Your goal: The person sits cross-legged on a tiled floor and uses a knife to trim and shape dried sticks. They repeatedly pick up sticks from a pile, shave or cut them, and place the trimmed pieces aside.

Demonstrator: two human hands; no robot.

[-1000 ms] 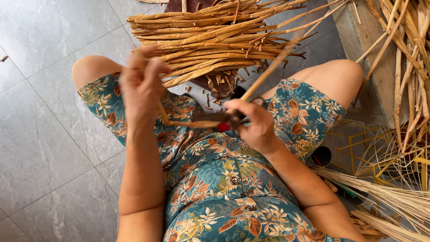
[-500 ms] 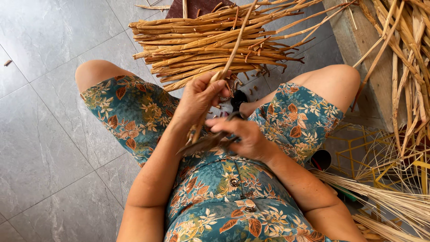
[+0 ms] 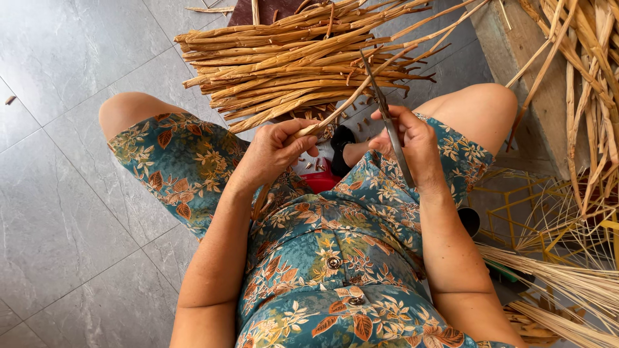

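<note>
Fingers (image 3: 293, 138) pinching reed stalk (image 3: 351, 100), right hand (image 3: 412, 138) gripping knife (image 3: 387, 119)

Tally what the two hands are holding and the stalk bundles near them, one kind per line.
Knife, in the right hand: 1
Single stalk, in the left hand: 1
Stacked bundle of brown stalks on the floor: 1
Heap of pale straw fibres at lower right: 1
Total: 4

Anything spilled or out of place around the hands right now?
Small cut stalk bits lie scattered on the floor between the knees, below the stacked stalks. The left hand holds one stalk; the right hand holds a blade. Nothing else stands out.
</note>
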